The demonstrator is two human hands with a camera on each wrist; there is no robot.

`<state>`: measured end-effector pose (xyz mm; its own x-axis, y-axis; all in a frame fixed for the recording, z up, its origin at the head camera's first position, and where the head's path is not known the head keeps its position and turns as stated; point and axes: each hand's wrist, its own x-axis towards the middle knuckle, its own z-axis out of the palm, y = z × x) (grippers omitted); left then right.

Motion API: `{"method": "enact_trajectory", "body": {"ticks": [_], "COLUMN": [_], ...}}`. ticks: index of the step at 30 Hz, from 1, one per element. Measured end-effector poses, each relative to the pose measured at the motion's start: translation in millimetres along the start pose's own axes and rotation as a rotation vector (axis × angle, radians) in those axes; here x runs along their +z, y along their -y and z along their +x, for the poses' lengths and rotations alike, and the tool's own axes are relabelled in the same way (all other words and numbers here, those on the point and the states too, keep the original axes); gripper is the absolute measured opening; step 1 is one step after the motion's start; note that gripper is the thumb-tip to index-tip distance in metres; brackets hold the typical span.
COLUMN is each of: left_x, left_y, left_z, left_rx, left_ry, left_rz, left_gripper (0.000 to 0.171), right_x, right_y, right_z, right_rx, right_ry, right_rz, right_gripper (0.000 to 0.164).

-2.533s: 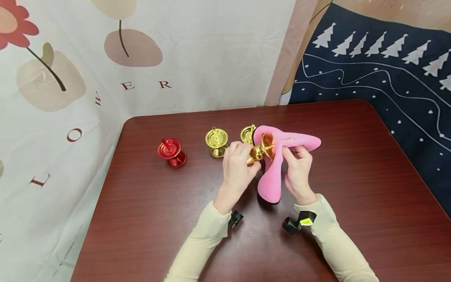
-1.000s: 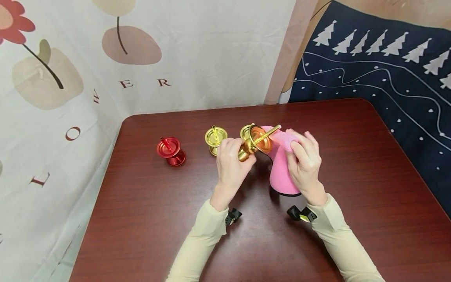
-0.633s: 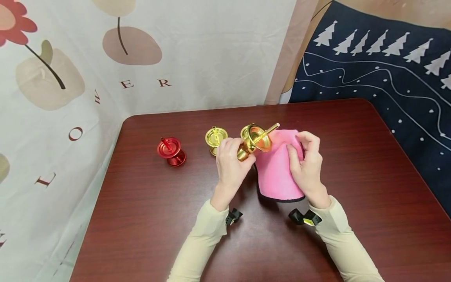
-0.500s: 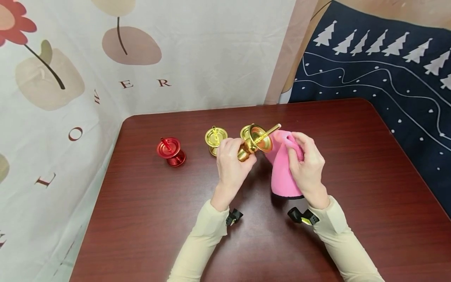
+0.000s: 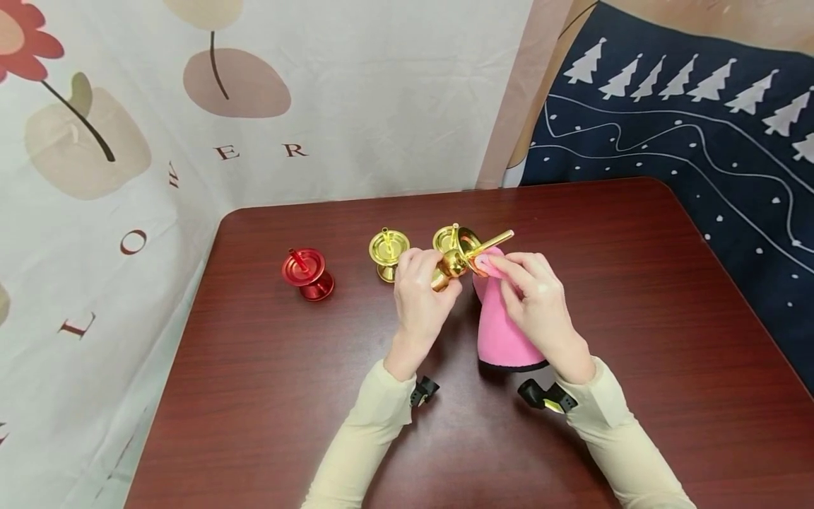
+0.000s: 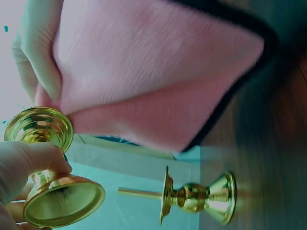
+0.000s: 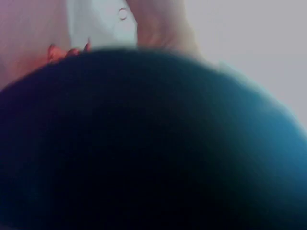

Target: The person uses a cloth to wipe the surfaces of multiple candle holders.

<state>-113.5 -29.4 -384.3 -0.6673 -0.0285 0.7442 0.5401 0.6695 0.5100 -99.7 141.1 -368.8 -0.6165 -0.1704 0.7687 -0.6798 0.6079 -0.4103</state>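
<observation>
My left hand (image 5: 420,300) grips a shiny gold candle holder (image 5: 454,264) around its stem, tilted so that its dish and long spike point right. With my right hand (image 5: 540,304) I pinch a bunched corner of a pink cloth (image 5: 509,332), pressed at the dish's rim beside the spike. The rest of the cloth, edged in black, hangs below the right fingers. In the left wrist view the held holder's flared base (image 6: 62,206) faces the camera and the pink cloth (image 6: 148,62) spreads above it. A large dark shape (image 7: 153,143) blocks most of the right wrist view.
Two more gold candle holders stand upright behind my left hand, one (image 5: 389,249) to the left and one (image 5: 445,239) partly hidden by the held one. A red candle holder (image 5: 308,273) stands farther left on the brown table (image 5: 267,396). Patterned cloths hang behind.
My right hand has shifted the cloth off the spike, regathered it and brought a bunched corner left to the dish. My left hand keeps its grip on the gold candle holder.
</observation>
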Motion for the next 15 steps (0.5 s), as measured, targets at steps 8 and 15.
{"method": "enact_trajectory", "body": {"ticks": [8, 15], "left_x": [0.1, -2.9], "left_y": [4.6, 7.6], "left_z": [-0.3, -0.3], "left_rx": [0.056, 0.001], "left_ry": [-0.015, -0.001], "left_rz": [0.119, -0.022], "left_gripper": [0.028, 0.031], "right_x": [1, 3], "right_y": [12, 6], "right_z": [-2, -2], "right_rx": [0.043, -0.032], "right_ry": [-0.088, -0.094], "right_rz": [0.139, 0.127], "right_gripper": [0.024, 0.025]}}
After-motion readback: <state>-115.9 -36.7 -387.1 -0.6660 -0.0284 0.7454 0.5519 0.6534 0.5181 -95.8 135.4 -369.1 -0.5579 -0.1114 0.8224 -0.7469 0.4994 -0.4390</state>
